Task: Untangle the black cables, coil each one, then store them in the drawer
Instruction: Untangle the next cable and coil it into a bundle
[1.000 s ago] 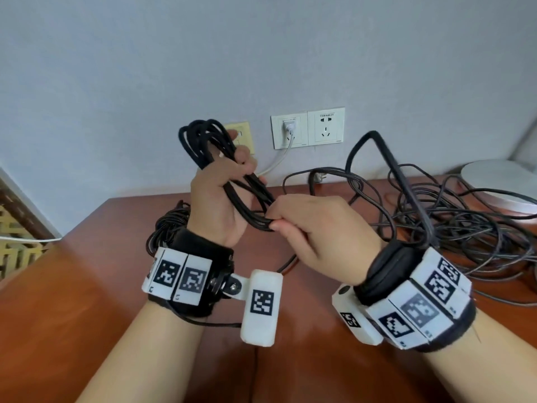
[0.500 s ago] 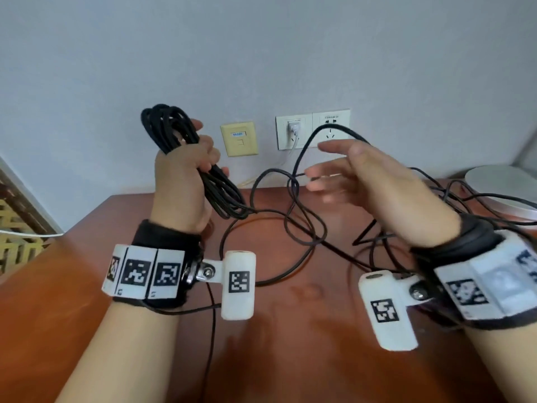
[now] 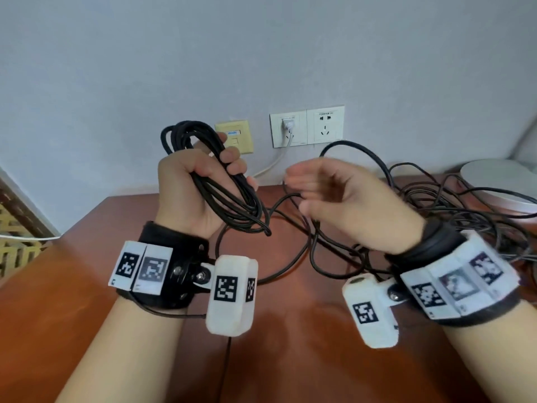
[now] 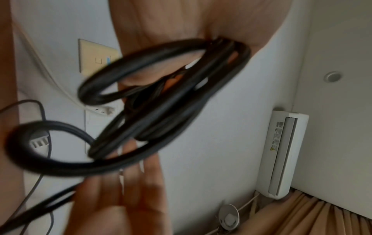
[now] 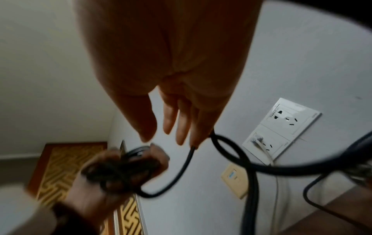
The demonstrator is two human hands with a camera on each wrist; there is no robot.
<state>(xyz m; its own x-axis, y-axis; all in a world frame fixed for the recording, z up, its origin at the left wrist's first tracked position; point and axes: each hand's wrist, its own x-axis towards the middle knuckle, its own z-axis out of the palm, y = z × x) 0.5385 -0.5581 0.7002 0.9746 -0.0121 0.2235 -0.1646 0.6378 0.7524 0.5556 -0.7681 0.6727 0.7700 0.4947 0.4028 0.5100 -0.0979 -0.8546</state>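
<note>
Left hand (image 3: 200, 184) grips the half-wound coil of black rubber cable (image 3: 220, 193) at ten o'clock; right hand (image 3: 343, 205) spread, fingers loose, holding nothing. Tangled black cable heap (image 3: 453, 216) at two o'clock could snag the next loop.

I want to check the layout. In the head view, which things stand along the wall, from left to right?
Yellow wall plate → white socket with a white plug in it → empty white socket → white round object at the table's right edge.

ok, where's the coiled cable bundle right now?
Head view: the coiled cable bundle is gripped in the left hand, raised above the table's left side, left of the beige wall plate.
</note>
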